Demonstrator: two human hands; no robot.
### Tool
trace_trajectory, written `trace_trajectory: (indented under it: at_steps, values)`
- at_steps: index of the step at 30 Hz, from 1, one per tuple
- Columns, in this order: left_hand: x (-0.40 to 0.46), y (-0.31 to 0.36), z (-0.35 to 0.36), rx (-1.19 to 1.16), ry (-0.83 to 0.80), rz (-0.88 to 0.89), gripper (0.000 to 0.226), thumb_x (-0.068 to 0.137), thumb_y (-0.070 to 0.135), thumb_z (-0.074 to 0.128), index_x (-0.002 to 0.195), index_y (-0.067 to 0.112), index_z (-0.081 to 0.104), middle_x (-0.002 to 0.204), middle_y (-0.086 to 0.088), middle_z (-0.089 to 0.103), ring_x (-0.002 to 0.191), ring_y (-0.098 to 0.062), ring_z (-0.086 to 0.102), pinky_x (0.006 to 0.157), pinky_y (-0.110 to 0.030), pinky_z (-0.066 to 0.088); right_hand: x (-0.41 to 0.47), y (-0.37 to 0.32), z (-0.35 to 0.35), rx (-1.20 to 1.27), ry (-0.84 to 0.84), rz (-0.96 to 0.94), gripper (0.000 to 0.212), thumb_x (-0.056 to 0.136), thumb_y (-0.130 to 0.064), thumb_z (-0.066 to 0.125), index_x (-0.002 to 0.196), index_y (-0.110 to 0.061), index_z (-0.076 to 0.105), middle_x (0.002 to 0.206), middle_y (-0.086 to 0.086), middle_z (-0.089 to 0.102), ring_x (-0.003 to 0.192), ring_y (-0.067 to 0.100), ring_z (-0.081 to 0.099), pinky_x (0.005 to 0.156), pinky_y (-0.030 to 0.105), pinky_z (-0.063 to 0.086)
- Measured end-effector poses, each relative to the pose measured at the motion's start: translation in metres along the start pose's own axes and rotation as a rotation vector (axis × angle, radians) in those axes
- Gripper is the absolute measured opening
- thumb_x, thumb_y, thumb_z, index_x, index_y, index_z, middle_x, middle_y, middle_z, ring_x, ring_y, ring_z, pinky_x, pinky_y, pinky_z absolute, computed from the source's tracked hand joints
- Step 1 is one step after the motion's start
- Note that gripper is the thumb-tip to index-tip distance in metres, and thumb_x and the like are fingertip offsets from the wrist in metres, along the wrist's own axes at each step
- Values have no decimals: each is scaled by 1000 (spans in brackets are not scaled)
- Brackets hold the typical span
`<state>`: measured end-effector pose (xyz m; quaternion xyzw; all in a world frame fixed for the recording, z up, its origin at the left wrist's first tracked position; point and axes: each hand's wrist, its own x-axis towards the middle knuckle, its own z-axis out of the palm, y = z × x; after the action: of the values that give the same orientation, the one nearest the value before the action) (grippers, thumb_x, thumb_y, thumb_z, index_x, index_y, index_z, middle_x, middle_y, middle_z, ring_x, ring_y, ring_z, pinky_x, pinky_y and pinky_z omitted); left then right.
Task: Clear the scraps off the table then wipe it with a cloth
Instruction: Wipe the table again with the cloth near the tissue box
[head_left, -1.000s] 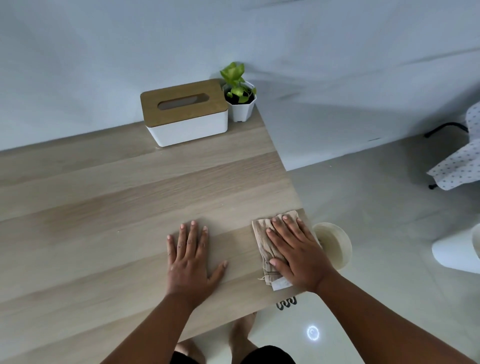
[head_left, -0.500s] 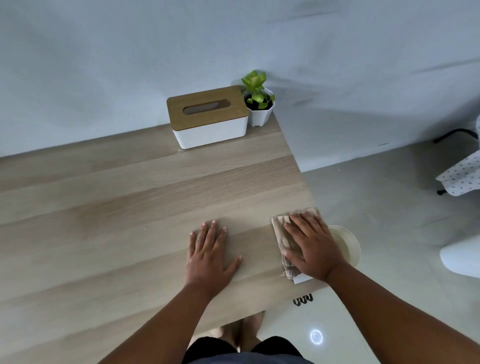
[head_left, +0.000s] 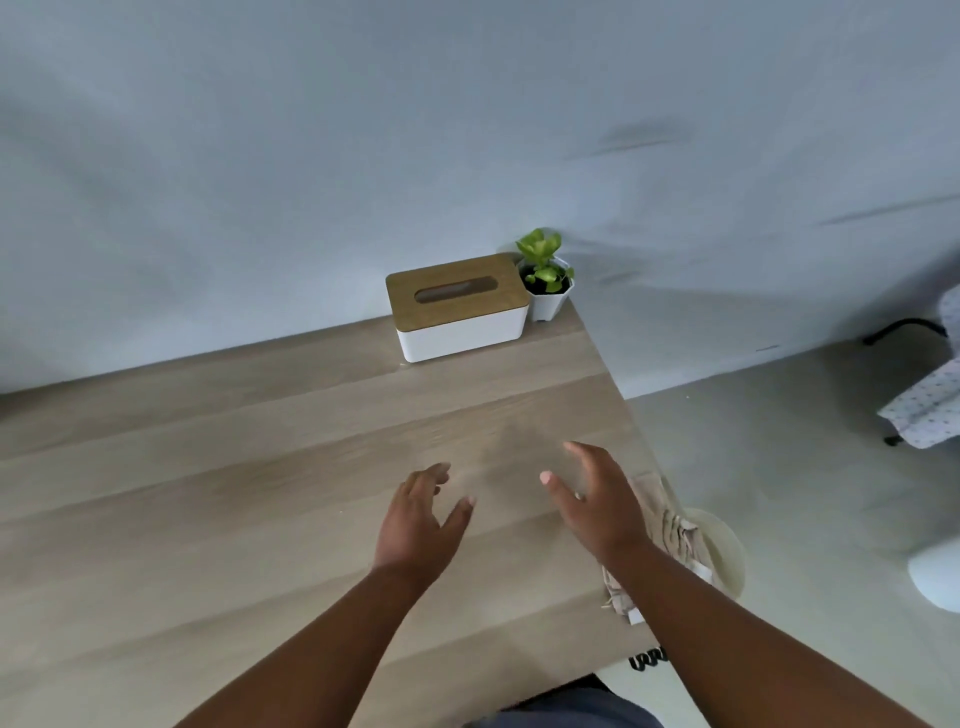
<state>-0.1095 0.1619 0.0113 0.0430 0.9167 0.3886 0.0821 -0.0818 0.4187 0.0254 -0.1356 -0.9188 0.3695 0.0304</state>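
The wooden table (head_left: 234, 493) carries the folded beige cloth (head_left: 662, 525) at its right edge, long axis running from the near side to the far side (partly hidden by the forearm). Both hands hover above the wood, palms turned inward: the right hand (head_left: 597, 499) and the left hand (head_left: 421, 514) have relaxed, spread fingers and hold nothing.

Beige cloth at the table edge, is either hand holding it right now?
Nothing is held: both the left hand and right hand are open above the table, and the folded beige cloth lies free.
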Motion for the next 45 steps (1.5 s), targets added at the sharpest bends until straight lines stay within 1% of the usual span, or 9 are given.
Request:
trace_trajectory:
  at_steps: [4, 7, 11, 17, 24, 27, 32, 38, 45]
  values:
    - [30, 10, -14, -234, 199, -117, 42, 90, 42, 75, 128, 31, 59, 112, 15, 66, 102, -5, 64, 83, -28, 54, 36, -24, 7, 126, 30, 38, 58, 91, -48, 72, 140, -22, 57, 139, -4, 60, 128, 14, 58, 108, 36, 48]
    - [59, 14, -24, -331, 304, -171, 38, 89, 39, 77, 122, 34, 58, 110, 13, 67, 101, -5, 65, 85, -30, 55, 67, -36, 13, 222, 18, 64, 58, 92, -46, 73, 141, -21, 56, 140, -4, 58, 128, 15, 57, 109, 39, 49]
    - [101, 18, -39, -385, 374, -225, 46, 88, 38, 80, 127, 32, 57, 118, 11, 67, 107, -1, 64, 92, -30, 55, 113, -50, 17, 302, 1, 82, 66, 90, -48, 74, 146, -21, 51, 145, -3, 55, 127, 16, 56, 106, 39, 50]
    - [159, 23, -53, -400, 400, -226, 71, 83, 45, 85, 144, 28, 52, 132, 15, 62, 122, 1, 59, 99, -24, 49, 178, -55, 22, 423, 5, 105, 84, 81, -53, 82, 150, -24, 45, 149, -6, 49, 131, 12, 52, 107, 33, 47]
    - [204, 24, -48, -385, 373, -246, 85, 75, 47, 90, 147, 33, 47, 138, 13, 57, 124, 0, 56, 104, -31, 51, 231, -54, 33, 474, 37, 117, 98, 63, -67, 84, 147, -34, 44, 140, -10, 49, 126, 7, 53, 104, 29, 49]
    - [216, 23, -42, -381, 347, -252, 88, 72, 47, 93, 145, 34, 46, 138, 13, 56, 125, -2, 56, 105, -35, 53, 242, -52, 40, 494, 38, 113, 104, 59, -68, 83, 148, -32, 44, 139, -11, 47, 124, 6, 54, 107, 31, 50]
    - [231, 28, -37, -407, 348, -240, 79, 70, 43, 94, 137, 37, 52, 133, 12, 58, 120, -1, 60, 100, -35, 57, 252, -48, 48, 516, 37, 113, 100, 62, -63, 85, 147, -29, 47, 135, -10, 49, 122, 10, 58, 106, 39, 54]
    - [238, 32, -34, -406, 386, -276, 79, 72, 36, 94, 138, 32, 51, 133, 10, 57, 118, -4, 61, 97, -37, 58, 253, -48, 52, 534, 72, 119, 90, 67, -61, 84, 145, -35, 48, 133, -14, 49, 123, 7, 57, 106, 35, 53]
    - [234, 36, -43, -377, 392, -238, 79, 69, 43, 90, 137, 36, 51, 132, 13, 54, 120, -4, 59, 97, -40, 59, 246, -56, 50, 593, 98, 122, 81, 69, -50, 89, 141, -36, 52, 134, -10, 52, 119, 3, 59, 103, 31, 54]
